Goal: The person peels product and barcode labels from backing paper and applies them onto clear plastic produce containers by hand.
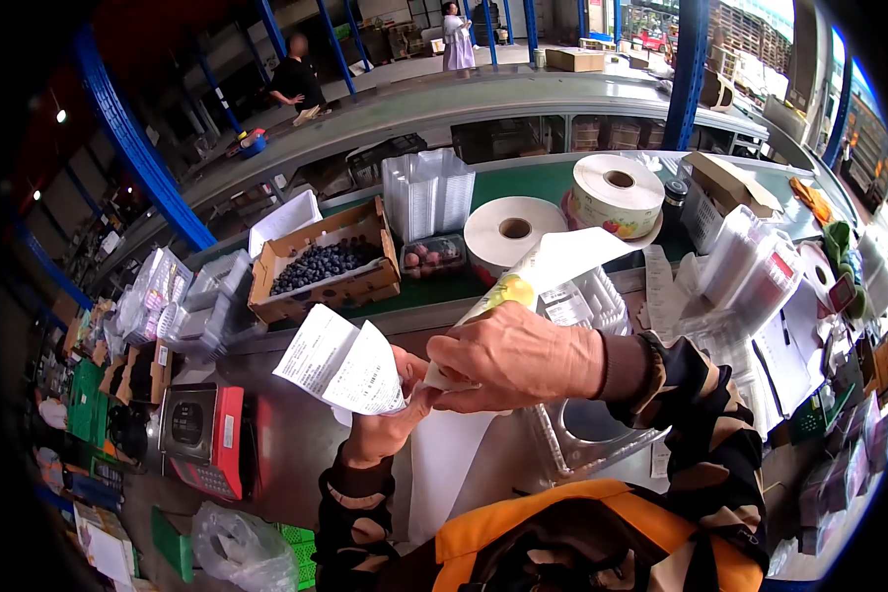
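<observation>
My left hand (380, 434) is closed around printed white paper labels (350, 365), which fan out to the left with small text and a barcode. My right hand (518, 360) pinches a strip of fruit-print labels (515, 291), which rises from the fingers with its pale end curling to the right. The two hands meet in front of my body, fingertips close together. Exactly where the fingertips grip is partly hidden by the knuckles. Beneath the hands, a clear plastic tray (582, 444) lies on the metal worktop (311, 414).
Behind the hands stand two label rolls (483, 227), a carton of blueberries (390, 281), a clear punnet of reddish fruit (432, 259) and stacked clear containers (427, 192). A red scale (229, 439) sits left. Another container stack (750, 261) stands right. Two people are beyond the conveyor (414, 99).
</observation>
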`<state>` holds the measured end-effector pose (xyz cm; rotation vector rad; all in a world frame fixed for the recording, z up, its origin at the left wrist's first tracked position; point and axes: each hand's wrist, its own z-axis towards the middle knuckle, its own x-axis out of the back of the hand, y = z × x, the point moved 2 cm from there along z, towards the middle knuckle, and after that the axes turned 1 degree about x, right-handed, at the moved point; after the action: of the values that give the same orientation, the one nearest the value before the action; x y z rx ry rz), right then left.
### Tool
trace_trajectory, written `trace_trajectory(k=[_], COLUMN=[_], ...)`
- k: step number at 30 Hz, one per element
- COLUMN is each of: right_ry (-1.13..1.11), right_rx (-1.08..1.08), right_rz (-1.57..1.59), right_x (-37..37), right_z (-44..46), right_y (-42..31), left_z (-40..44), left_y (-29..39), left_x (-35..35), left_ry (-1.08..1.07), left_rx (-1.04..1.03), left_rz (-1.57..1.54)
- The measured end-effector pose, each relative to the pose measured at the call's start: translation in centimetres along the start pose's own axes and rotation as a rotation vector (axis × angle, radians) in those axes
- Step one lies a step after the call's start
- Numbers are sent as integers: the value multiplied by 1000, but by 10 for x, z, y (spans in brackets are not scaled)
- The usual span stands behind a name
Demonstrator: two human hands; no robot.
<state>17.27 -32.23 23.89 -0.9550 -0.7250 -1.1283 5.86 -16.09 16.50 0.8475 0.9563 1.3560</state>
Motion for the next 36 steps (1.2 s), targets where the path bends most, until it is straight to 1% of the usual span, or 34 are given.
trace_trajectory(k=[1, 2, 3, 6, 7, 8, 10, 12, 13, 14, 16, 18, 19, 20, 21, 22, 23, 24, 25, 26, 27, 28, 29, 30, 31, 32, 33, 34, 35, 36], right_ry=[-15, -32, -47, -211, -233, -138, 56, 85, 201, 319, 335, 459, 546, 645, 803, 923, 1081, 1235, 1284, 1368, 1353, 1312, 1273, 1213, 1105, 994, 902, 810, 750, 693], right_rx=[6, 14, 24, -68, -94, -49, 41, -136, -188, -240, -478, -705, -700, -699, -645, -547, -522, -486, -439, -415, -385, -373, -359, -364, -375, -388, -434, -476, -462, -447], right_rz=[7, 10, 13, -50, -78, -60, -21, 38, 126, 213, 533, 756, 816, 866, 976, 1149, 1182, 1218, 1156, 1155, 1103, 1049, 996, 943, 914, 884, 895, 906, 938, 969], right_x=[-4, -7, -7, -2, 0, -1, 1, 22, 31, 38, 39, 45, 48, 52, 53, 66, 78, 89, 92, 93, 92, 84, 76, 61, 47, 32, 16, 0, -18, -34], right_z=[-3, -7, -10, -19, -20, -23, -28, -36, -42, -51, -74, -91, -96, -105, -117, -119, -116, -115, -122, -123, -119, -113, -106, -96, -84, -71, -58, -45, -33, -23], right_y=[-3, -6, -10, -24, -29, -30, -31, -29, -22, -14, 13, 22, 24, 28, 42, 38, 26, 15, 28, 31, 26, 23, 19, 16, 12, 6, 0, -6, -13, -18], left_z=[-1, -5, -8, -9, -8, -8, -6, -2, 1, -1, -8, -18, -24, -30, -38, -49, -60, -69, -78, -92, -107, -102, -95, -85, -72, -62, -55, -49, -43, -42], left_y=[0, -2, -7, -18, -20, -23, -33, -48, -58, -74, -104, -124, -122, -129, -144, -167, -179, -165, -160, -169, -183, -129, -80, -39, 2, 37, 59, 67, 62, 51], left_x=[-7, -5, -6, -14, -16, -17, -8, 3, 10, 28, 55, 78, 88, 101, 124, 153, 181, 199, 215, 256, 317, 293, 267, 231, 176, 121, 72, 36, 8, -11], left_ry=[7, -31, -55, -108, -117, -126, -74, 44, 68, 81, 98, 97, 110, 159, 210, 253, 343, 464, 593, 715, 853, 918, 883, 808, 675, 539, 368, 183, 69, 88], left_rx=[-10, -32, -37, -43, -54, -63, 9, 140, 180, 229, 285, 263, 328, 341, 332, 310, 308, 431, 363, 277, 227, 116, 77, 19, -53, -21, -10, -12, -64, -58], left_rz=[-17, 62, 2, -113, -132, -150, -159, -197, -291, -248, -212, -132, -39, -21, 36, -48, -18, 204, 183, 339, 649, 815, 914, 654, 516, 370, 229, 117, 56, 2])
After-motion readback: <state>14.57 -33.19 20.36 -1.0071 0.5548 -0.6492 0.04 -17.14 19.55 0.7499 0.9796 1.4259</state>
